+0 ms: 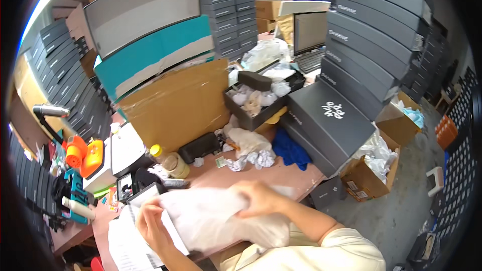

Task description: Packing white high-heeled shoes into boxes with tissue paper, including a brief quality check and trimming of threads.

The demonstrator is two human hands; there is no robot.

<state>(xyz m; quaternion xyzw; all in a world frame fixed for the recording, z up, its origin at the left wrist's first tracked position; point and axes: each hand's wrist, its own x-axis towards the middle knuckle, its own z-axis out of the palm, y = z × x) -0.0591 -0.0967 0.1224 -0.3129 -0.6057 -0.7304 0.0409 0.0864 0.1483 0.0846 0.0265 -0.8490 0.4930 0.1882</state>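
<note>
A thin, soft white bag point(201, 216) spreads over the table's near edge, its outline partly blurred. My right hand point(258, 198) is closed on its upper right part, thumb on the near side. At its left end my left hand point(150, 223) has curled fingers pinched at the edge. Whether anything lies inside the bag cannot be seen. Under and left of it are white printed sheets point(128, 243). Just beyond the left hand stands a small open grey box point(145, 194).
Beyond my hands are a yellow-capped bottle point(156, 151), a glass jar point(176, 165), a black case point(201, 147), crumpled paper point(263, 158) and a blue cloth point(291, 150). Dark shoeboxes point(329, 113) are stacked at right; a cardboard panel point(175, 105) leans behind. A carton point(374, 170) holds white wrapping.
</note>
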